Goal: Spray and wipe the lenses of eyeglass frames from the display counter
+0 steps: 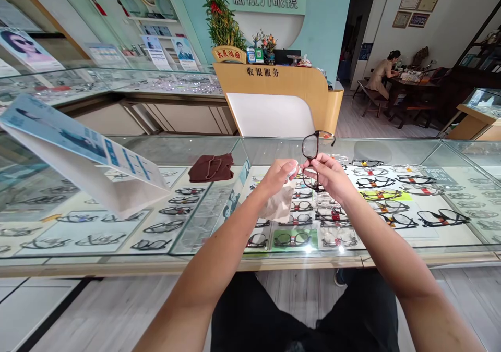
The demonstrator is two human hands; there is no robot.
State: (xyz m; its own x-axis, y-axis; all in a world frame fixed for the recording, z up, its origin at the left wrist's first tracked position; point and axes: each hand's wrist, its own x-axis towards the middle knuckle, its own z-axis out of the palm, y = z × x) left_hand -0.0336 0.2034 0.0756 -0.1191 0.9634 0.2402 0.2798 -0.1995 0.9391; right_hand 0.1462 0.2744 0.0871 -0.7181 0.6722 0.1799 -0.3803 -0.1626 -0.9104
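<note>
Item under inspection: one pair of eyeglasses (310,146), held above the glass display counter (297,263) in front of the person. The frame is dark, brown to black, with a thin rim. The visible lens area is clear, the background showing through it; any marks are too small to make out.

Orientation: the pair stands on end. Its long axis, lens to lens, runs close to vertical in the view, one lens above the other. At the upper end an arm of the frame extends to the right, and its tip bends downward. Which face of the lenses is turned toward the wearer cannot be determined.

Hands: the right hand (331,177) grips the pair near its middle, between thumb and fingers; the upper lens stands clear above the grip, while the lower one is partly covered by the fingers. The left hand (276,178) grasps a pale beige cloth (280,206), which hangs below it, just left of the eyeglasses. A small white piece (291,170) shows at the left fingertips; its nature is unclear.

Surroundings: a brown pouch (211,168) lies on the counter, left of the left hand.
</note>
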